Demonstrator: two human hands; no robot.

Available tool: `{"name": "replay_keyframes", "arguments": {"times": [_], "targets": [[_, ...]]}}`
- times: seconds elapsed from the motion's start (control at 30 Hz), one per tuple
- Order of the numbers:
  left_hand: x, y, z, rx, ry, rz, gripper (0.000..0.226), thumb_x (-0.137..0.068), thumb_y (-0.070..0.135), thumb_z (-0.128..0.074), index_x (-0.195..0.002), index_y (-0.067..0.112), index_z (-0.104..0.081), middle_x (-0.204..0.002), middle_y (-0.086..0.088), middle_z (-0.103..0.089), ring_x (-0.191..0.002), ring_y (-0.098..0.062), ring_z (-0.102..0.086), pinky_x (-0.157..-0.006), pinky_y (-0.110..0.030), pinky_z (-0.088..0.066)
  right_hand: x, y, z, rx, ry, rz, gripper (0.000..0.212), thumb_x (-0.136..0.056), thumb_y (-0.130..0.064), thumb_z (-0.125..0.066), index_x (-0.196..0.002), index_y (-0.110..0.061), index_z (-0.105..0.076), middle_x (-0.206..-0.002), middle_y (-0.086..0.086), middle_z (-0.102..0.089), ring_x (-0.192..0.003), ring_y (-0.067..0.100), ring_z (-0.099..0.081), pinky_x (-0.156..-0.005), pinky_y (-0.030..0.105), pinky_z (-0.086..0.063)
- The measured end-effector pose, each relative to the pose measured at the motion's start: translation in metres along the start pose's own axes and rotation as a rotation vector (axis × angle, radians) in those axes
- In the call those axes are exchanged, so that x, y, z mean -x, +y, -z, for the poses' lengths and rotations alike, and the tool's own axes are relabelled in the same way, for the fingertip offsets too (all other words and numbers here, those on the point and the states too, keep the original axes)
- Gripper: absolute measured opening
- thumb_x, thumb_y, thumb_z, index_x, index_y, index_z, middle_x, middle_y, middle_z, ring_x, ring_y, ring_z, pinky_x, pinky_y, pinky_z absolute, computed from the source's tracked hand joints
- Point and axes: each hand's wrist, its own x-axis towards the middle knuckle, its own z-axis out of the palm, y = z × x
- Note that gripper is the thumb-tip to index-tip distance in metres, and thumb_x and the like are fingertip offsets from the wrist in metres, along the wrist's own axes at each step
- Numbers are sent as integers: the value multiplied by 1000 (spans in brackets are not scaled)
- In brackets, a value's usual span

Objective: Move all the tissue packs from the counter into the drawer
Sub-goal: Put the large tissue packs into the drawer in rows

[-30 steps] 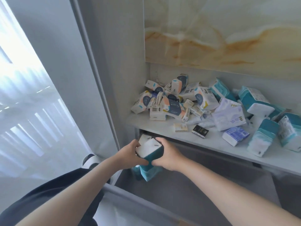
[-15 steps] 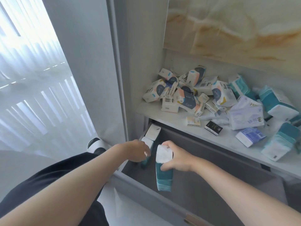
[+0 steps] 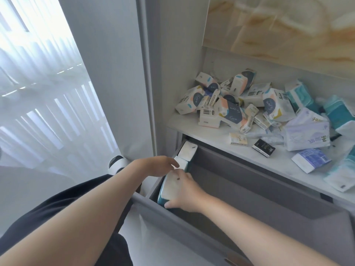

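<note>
- In the drawer's [image 3: 240, 198] near left corner: teal pack [image 3: 170, 189], on end, white face up, against the side wall. Judged set upright to extend the row and save floor.
- Behind it: stored packs [image 3: 187, 152], two, on end along the same wall, touching each other.
- Right hand [image 3: 184, 191]: grip clenched on the teal pack, thumb at its lower end, fingers across the upper. Not yet let go.
- Left hand [image 3: 157, 165]: grip released, fingers nearly straight, tips at the nearer stored pack's top. Holds nothing; likely steadying the row while the new pack goes in.
- Bench [image 3: 211, 137], above the drawer: pile [image 3: 230, 110] of many packs, mixed sizes, loosely heaped. Most of the task judged outstanding.
</note>
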Motion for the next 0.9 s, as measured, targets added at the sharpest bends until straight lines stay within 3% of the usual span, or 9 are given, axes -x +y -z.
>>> {"name": "replay_keyframes", "arguments": {"times": [0.1,0.2,0.3,0.37,0.43,0.5,0.6,0.7,0.9], "targets": [[8,1,2,-32,-31,21,51,-98,4,-35,-143,23,-50,-150,-1,-44,-137,-22,-41,-112,-32,-33,-4,1,-16,-76,-28,5,107,-69,-33,-83,-153,-35,-16,-137,-5,-20,-116,14,-47,-92,22,-40],[9,-3,-1,-123,-66,22,54,-93,10,-48,-142,33,-48,-148,1,-41,-130,-23,-46,-102,-33,-41,-6,12,-16,-131,-53,11,100,-73,-25,-77,-154,-40,-21,-133,-11,-21,-104,6,-52,-85,15,-45],[3,-6,-9,-211,-70,10,70,-87,11,-60,-147,38,-37,-141,-1,-36,-114,-22,-51,-90,-35,-49,-11,24,-12,-37,6,39,87,-77,-21,-78,-151,-32,-35,-134,-13,-28,-96,10,-58,-90,22,-49],[-1,-7,-15,-265,-58,5,82,-84,15,-69,-150,38,-28,-138,-2,-34,-117,-23,-46,-90,-36,-48,-15,24,-11,88,102,50,77,-79,-25,-79,-144,-32,-38,-134,-7,-34,-103,20,-60,-88,30,-49],[-4,-7,-22,-296,-33,0,91,-79,21,-78,-150,36,-23,-136,-3,-33,-125,-24,-40,-93,-38,-48,-18,23,-13,131,208,-7,77,-79,-27,-80,-139,-28,-31,-133,1,-36,-110,29,-60,-83,34,-48],[-7,-9,-27,-310,3,-4,96,-75,24,-82,-150,33,-23,-136,-3,-31,-127,-24,-39,-92,-37,-48,-24,24,-18,43,242,-117,94,-78,-27,-80,-148,-24,-18,-141,7,-33,-120,32,-55,-87,35,-47],[-10,-10,-33,-394,60,-32,105,-72,29,-85,-152,31,-16,-145,-3,-22,-132,-25,-34,-90,-35,-51,-29,26,-26,-73,138,-123,109,-84,-18,-73,-157,-23,7,-158,9,-18,-138,31,-41,-103,34,-40],[-14,-9,-32,-449,29,-13,108,-75,31,-83,-155,31,-11,-152,-1,-16,-137,-25,-29,-89,-35,-51,-29,31,-20,-104,50,-126,112,-85,-19,-72,-157,-31,13,-163,5,-16,-143,29,-34,-110,36,-38],[-18,21,-8,-422,13,9,86,-83,35,-75,-153,27,-26,-147,-5,-26,-134,-27,-33,-104,-44,-44,-10,38,39,70,27,-85,87,-87,-23,-66,-157,-31,-14,-157,6,-27,-138,30,-38,-108,38,-39]]}}
